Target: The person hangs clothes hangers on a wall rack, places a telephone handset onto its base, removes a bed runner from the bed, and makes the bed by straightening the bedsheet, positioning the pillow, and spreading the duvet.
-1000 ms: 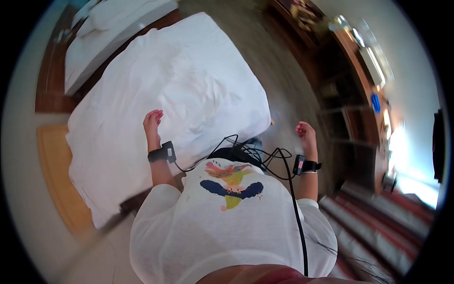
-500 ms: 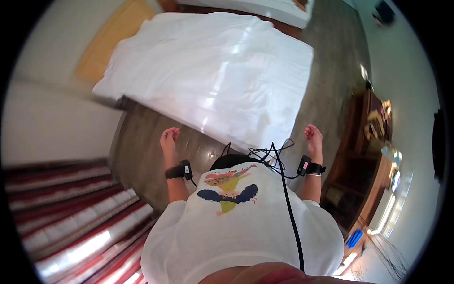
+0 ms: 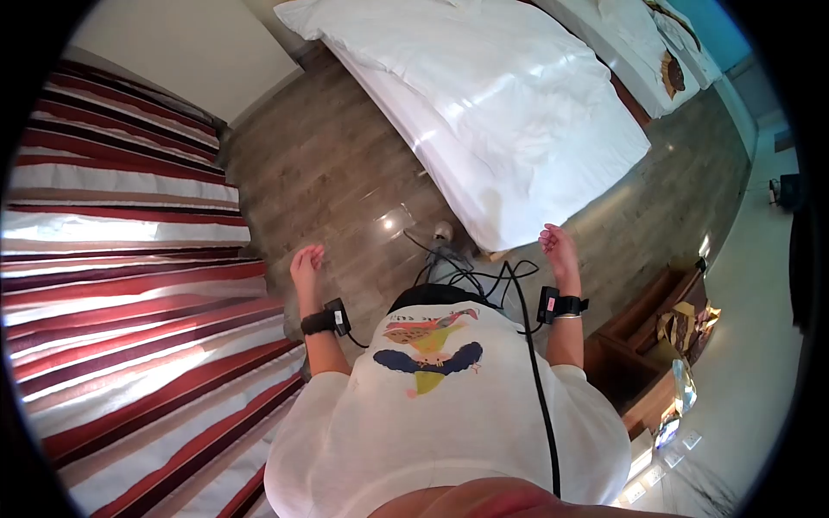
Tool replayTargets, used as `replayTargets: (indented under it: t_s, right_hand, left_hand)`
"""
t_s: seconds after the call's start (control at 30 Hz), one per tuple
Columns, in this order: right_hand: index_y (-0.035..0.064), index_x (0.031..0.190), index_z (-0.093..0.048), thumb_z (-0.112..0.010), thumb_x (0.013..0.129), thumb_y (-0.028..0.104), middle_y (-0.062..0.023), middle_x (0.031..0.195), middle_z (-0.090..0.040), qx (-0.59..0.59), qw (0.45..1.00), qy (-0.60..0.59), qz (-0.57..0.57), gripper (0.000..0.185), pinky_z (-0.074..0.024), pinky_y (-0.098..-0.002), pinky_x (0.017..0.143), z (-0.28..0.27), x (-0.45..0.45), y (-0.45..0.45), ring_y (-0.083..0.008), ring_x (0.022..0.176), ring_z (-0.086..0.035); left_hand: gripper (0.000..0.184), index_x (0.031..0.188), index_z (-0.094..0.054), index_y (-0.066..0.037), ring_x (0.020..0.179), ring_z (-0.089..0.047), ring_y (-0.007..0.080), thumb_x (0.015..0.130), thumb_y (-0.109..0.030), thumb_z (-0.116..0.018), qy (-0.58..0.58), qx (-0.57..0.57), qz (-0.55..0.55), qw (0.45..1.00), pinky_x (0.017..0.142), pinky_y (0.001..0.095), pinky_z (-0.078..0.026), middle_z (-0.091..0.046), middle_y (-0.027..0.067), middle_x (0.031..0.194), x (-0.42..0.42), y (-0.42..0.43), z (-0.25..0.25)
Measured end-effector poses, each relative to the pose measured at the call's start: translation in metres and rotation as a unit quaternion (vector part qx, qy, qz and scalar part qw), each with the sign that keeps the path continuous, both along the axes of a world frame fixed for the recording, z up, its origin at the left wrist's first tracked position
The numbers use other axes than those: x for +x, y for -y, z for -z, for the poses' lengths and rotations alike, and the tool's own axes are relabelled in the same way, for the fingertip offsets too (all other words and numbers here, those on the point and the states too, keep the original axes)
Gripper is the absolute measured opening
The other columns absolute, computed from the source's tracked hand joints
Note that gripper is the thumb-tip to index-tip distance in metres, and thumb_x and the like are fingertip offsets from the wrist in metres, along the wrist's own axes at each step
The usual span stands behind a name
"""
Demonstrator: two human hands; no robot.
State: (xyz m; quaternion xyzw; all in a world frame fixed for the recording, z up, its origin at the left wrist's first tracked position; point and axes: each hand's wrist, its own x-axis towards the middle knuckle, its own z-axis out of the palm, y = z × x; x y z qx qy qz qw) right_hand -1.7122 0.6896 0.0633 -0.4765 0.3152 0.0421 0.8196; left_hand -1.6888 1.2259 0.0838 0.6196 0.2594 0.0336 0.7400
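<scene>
My left hand (image 3: 306, 265) hangs in the air over the wooden floor, left of my body, with its fingers loosely bent and nothing in them. On the other side, my right hand (image 3: 559, 245) is held out near the corner of a bed covered with a white sheet (image 3: 509, 112). Its fingers are partly curled, and I see no object in them. A small gap seems to lie between the right hand and the sheet. Each wrist wears a black strap with a small box, the left box (image 3: 338, 317) and the right box (image 3: 548, 305), joined to black cables (image 3: 473, 274).
Striped red and white curtains (image 3: 147, 285) hang along the left. To the right stands a wooden cabinet (image 3: 635, 350) with bags (image 3: 688, 324) on it. A second white bed (image 3: 635, 60) is at the far right. Wood flooring (image 3: 345, 147) runs between curtains and bed.
The view has swung left: the bed and cabinet have shifted, and more curtain and floor show at left. Both hands stay out at my sides, still holding nothing visible.
</scene>
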Motion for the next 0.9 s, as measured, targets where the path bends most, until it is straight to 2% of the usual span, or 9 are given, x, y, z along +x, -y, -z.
replayTargets:
  t_s: [0.07, 0.2, 0.3, 0.37, 0.47, 0.6, 0.67, 0.83, 0.9]
  right_hand:
    - [0.0057, 0.090, -0.051, -0.046, 0.079, 0.017, -0.0018, 0.070, -0.055, -0.020, 0.999, -0.042, 0.027, 0.017, -0.0385, -0.0222, 0.057, -0.003, -0.008, 0.003, -0.0114, 0.063, -0.051]
    - [0.0064, 0.089, -0.052, -0.046, 0.079, 0.018, -0.0014, 0.070, -0.054, 0.008, 0.997, 0.000, 0.073, 0.016, -0.0381, -0.0222, 0.056, -0.005, -0.004, 0.005, -0.0113, 0.063, -0.051]
    - [0.0069, 0.091, -0.050, -0.046, 0.080, 0.018, -0.0018, 0.072, -0.054, 0.017, 0.993, -0.005, 0.116, 0.016, -0.0374, -0.0219, 0.055, -0.002, -0.018, 0.021, -0.0116, 0.063, -0.050]
    - [0.0053, 0.102, -0.044, -0.047, 0.079, 0.017, -0.0048, 0.082, -0.054, -0.002, 0.989, -0.013, 0.146, 0.026, -0.0387, -0.0224, 0.057, -0.002, -0.042, 0.041, -0.0130, 0.065, -0.050]
    - [0.0056, 0.103, -0.043, -0.049, 0.079, 0.016, -0.0045, 0.083, -0.053, 0.009, 0.986, 0.011, 0.167, 0.028, -0.0386, -0.0217, 0.057, -0.023, -0.077, 0.086, -0.0132, 0.065, -0.050]
    - [0.0069, 0.100, -0.045, -0.050, 0.078, 0.016, -0.0040, 0.082, -0.053, -0.037, 0.972, 0.006, 0.230, 0.024, -0.0384, -0.0210, 0.057, -0.013, -0.130, 0.171, -0.0128, 0.065, -0.050]
    - [0.0074, 0.089, -0.051, -0.048, 0.079, 0.018, -0.0005, 0.075, -0.055, -0.026, 0.958, -0.018, 0.285, 0.015, -0.0367, -0.0199, 0.056, 0.007, -0.157, 0.220, -0.0110, 0.064, -0.050]
    - [0.0079, 0.092, -0.051, -0.048, 0.079, 0.017, -0.0004, 0.077, -0.054, -0.050, 0.951, -0.033, 0.303, 0.017, -0.0373, -0.0205, 0.057, -0.004, -0.200, 0.315, -0.0105, 0.064, -0.050]
    - [0.0073, 0.093, -0.051, -0.045, 0.079, 0.016, 0.0002, 0.076, -0.055, -0.071, 0.949, -0.052, 0.304, 0.017, -0.0372, -0.0212, 0.057, -0.019, -0.186, 0.316, -0.0100, 0.064, -0.050]
  left_hand:
    - [0.018, 0.093, -0.050, 0.000, 0.078, -0.056, 0.0145, 0.080, -0.008, -0.039, -0.018, -0.047, -0.054, 0.997, 0.064, 0.0210, -0.043, -0.057, 0.0109, 0.091, -0.018, -0.009, 0.006]
    - [0.020, 0.094, -0.049, 0.000, 0.079, -0.056, 0.0146, 0.079, -0.008, -0.038, -0.015, -0.059, -0.077, 0.995, 0.061, 0.0200, -0.041, -0.057, 0.0107, 0.092, -0.004, -0.017, -0.002]
    - [0.020, 0.093, -0.050, -0.001, 0.079, -0.055, 0.0144, 0.081, -0.012, -0.037, -0.022, -0.036, -0.037, 0.998, 0.062, 0.0202, -0.041, -0.057, 0.0099, 0.091, 0.003, 0.007, -0.012]
    - [0.021, 0.093, -0.050, -0.001, 0.079, -0.055, 0.0143, 0.082, -0.013, -0.036, -0.020, -0.025, -0.007, 0.999, 0.062, 0.0204, -0.041, -0.057, 0.0094, 0.090, 0.000, 0.030, -0.009]
    - [0.021, 0.093, -0.049, -0.002, 0.078, -0.055, 0.0141, 0.082, -0.014, -0.035, -0.018, -0.016, 0.042, 0.999, 0.063, 0.0208, -0.041, -0.058, 0.0088, 0.089, 0.004, 0.089, -0.012]
    - [0.019, 0.091, -0.050, 0.000, 0.077, -0.056, 0.0149, 0.081, -0.010, -0.037, -0.036, -0.042, 0.103, 0.993, 0.066, 0.0223, -0.043, -0.058, 0.0111, 0.087, 0.038, 0.187, -0.005]
    - [0.020, 0.091, -0.050, 0.000, 0.078, -0.055, 0.0148, 0.081, -0.010, -0.036, -0.035, -0.058, 0.133, 0.989, 0.067, 0.0225, -0.043, -0.057, 0.0110, 0.088, 0.057, 0.229, 0.002]
    - [0.019, 0.090, -0.049, 0.001, 0.080, -0.055, 0.0142, 0.081, -0.010, -0.036, -0.057, -0.110, 0.163, 0.979, 0.069, 0.0217, -0.042, -0.057, 0.0106, 0.090, 0.065, 0.359, 0.009]
    - [0.019, 0.090, -0.049, 0.001, 0.080, -0.055, 0.0138, 0.081, -0.010, -0.036, -0.084, -0.115, 0.177, 0.974, 0.067, 0.0210, -0.041, -0.057, 0.0105, 0.089, 0.074, 0.368, 0.003]
